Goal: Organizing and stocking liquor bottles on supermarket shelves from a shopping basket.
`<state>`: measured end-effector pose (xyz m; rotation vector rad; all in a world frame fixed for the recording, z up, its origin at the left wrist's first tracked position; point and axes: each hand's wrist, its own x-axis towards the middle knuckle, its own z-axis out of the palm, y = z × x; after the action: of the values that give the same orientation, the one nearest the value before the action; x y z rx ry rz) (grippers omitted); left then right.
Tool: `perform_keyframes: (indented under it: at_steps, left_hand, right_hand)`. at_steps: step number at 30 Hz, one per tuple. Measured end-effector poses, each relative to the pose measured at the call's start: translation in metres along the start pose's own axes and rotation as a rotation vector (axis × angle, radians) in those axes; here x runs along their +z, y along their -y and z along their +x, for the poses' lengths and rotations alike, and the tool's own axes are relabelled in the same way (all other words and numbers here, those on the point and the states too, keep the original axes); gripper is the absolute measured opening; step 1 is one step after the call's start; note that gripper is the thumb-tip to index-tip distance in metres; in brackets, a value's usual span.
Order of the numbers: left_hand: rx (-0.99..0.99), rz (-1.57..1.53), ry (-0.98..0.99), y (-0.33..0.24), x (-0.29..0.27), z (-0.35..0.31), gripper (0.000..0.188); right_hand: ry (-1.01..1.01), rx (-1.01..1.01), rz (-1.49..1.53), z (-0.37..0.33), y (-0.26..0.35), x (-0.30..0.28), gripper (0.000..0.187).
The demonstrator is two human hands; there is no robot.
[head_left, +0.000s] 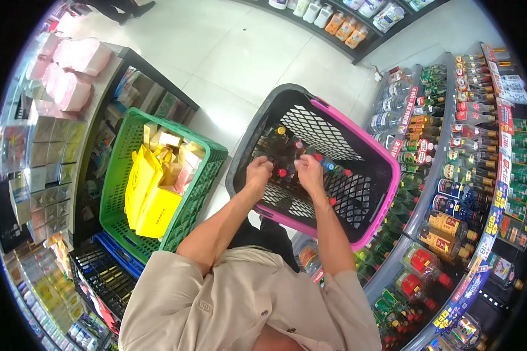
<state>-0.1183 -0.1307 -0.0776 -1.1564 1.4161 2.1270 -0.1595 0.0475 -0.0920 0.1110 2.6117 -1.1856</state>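
Dark bottles (pixel 287 159) with red, yellow and blue caps stand bunched in the black basket (pixel 394 180) with the pink rim, filling the part nearer its black left edge and reaching toward its middle. The left hand (pixel 259 172) is over the basket just inside that left edge and the right hand (pixel 309 171) is nearer the middle, both with fingers curled well in among the caps — whether either grips a bottle, I cannot tell. Beyond the left edge sits a green crate (pixel 193 205) holding yellow bags (pixel 152 199).
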Motion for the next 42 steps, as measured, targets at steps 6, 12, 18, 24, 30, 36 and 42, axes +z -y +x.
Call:
perform_keyframes:
  at_steps: [6,12,18,24,30,36,42]
  left_hand:
    - [0.017,0.039,-0.099,-0.001,0.041,0.03,0.055]
    - [0.087,0.014,-0.192,-0.011,0.051,0.069,0.051]
    - [-0.001,-0.25,-0.245,0.002,0.058,0.121,0.04]
    - [0.046,-0.336,-0.289,0.031,0.063,0.168,0.048]
    - [-0.049,-0.23,-0.289,0.025,0.062,0.171,0.047]
    - [0.032,-0.119,-0.257,0.027,0.053,0.158,0.049]
    - [0.087,-0.093,-0.124,0.023,0.04,0.142,0.058]
  right_hand:
    - [-0.037,0.061,-0.228,0.059,0.01,0.04,0.046]
    - [-0.009,0.021,-0.209,0.101,0.001,0.075,0.049]
    - [0.017,-0.035,-0.36,0.126,-0.016,0.099,0.053]
    - [0.028,-0.185,-0.363,0.147,-0.029,0.117,0.046]
    - [-0.015,-0.394,-0.419,0.142,-0.023,0.112,0.032]
    - [-0.017,-0.225,-0.362,0.132,0.001,0.091,0.027]
    - [-0.05,-0.169,-0.354,0.099,0.042,0.044,0.025]
